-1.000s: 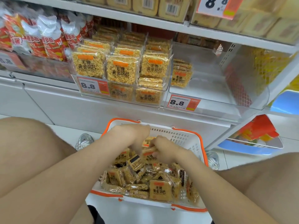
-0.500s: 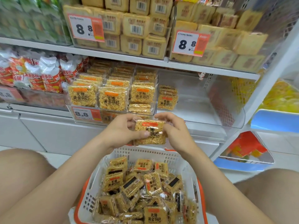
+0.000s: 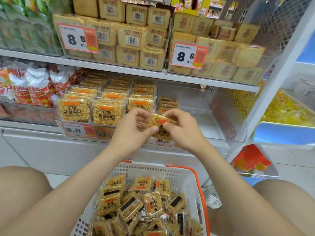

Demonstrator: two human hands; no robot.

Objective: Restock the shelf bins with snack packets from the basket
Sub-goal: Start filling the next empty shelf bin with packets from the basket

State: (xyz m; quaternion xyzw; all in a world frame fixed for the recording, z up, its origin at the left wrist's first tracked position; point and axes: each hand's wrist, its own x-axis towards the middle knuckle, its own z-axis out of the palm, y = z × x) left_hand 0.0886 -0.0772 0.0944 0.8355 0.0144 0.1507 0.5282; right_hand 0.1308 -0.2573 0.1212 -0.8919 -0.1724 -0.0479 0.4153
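Note:
Both hands hold a small stack of yellow rice-crisp snack packets (image 3: 157, 124) with orange labels, raised in front of the lower shelf. My left hand (image 3: 131, 132) grips the stack's left side and my right hand (image 3: 182, 128) pinches its right side. Below, a white basket with orange rim (image 3: 196, 178) holds several of the same packets (image 3: 150, 203). A clear shelf bin (image 3: 226, 126) right of the hands is mostly bare, with a short pile of packets (image 3: 167, 103) at its back left. The bin to the left (image 3: 105, 133) is packed with upright packets (image 3: 105, 111).
Red and white snack bags (image 3: 34, 87) fill the bin at far left. The upper shelf carries pale boxed biscuits (image 3: 133, 40) behind 8.8 price tags (image 3: 187, 56). A blue-edged bin of yellow sweets (image 3: 286, 116) stands at right. My bare knees flank the basket.
Both hands lifted packets out of the basket and carried them up and forward to the front of the shelf bins. The view tilted upward, revealing the upper shelf.

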